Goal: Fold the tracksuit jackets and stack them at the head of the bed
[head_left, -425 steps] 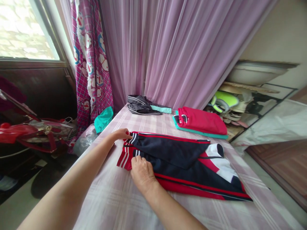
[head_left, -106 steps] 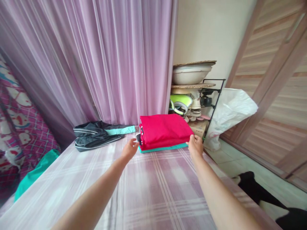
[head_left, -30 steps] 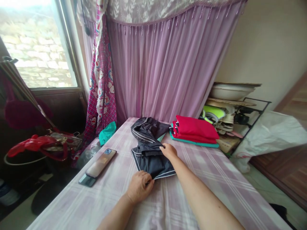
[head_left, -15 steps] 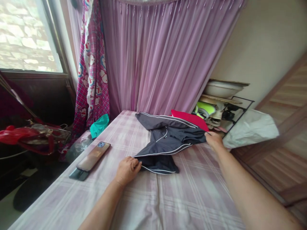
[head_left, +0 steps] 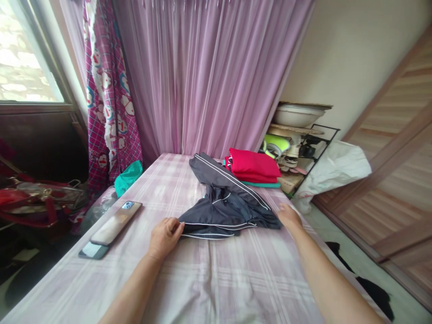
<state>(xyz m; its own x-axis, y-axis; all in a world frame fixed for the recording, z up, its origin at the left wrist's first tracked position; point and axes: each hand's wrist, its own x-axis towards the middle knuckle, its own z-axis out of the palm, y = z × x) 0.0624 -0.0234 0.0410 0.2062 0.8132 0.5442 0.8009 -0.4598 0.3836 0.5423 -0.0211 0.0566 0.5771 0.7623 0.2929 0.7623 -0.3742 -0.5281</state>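
Note:
Dark grey shorts (head_left: pixel 216 211) with white piping lie on the checked bed cover, one leg toward the back and the other toward the front left. My left hand (head_left: pixel 165 235) is closed on the hem of the near leg, thumb and fingers pinched together. At the waist end, my right hand (head_left: pixel 289 217) is closed at the edge of the shorts; its fingertips are partly hidden. Behind the waist sits a folded red cloth (head_left: pixel 254 164) on top of a folded green cloth (head_left: pixel 265 184).
Two phones, one brown-backed (head_left: pixel 118 221) and one dark (head_left: pixel 93 250), overlap near the left edge of the bed (head_left: pixel 202 288). A rack (head_left: pixel 317 157) with a basin (head_left: pixel 297 114) and shoes stands back right, beside a white bag (head_left: pixel 340 166). Purple curtains (head_left: pixel 209 81) hang behind.
My right hand has come down toward me with the waist end, laying it flatter on the bed. The red and green folded stack shows more fully. The view has shifted right.

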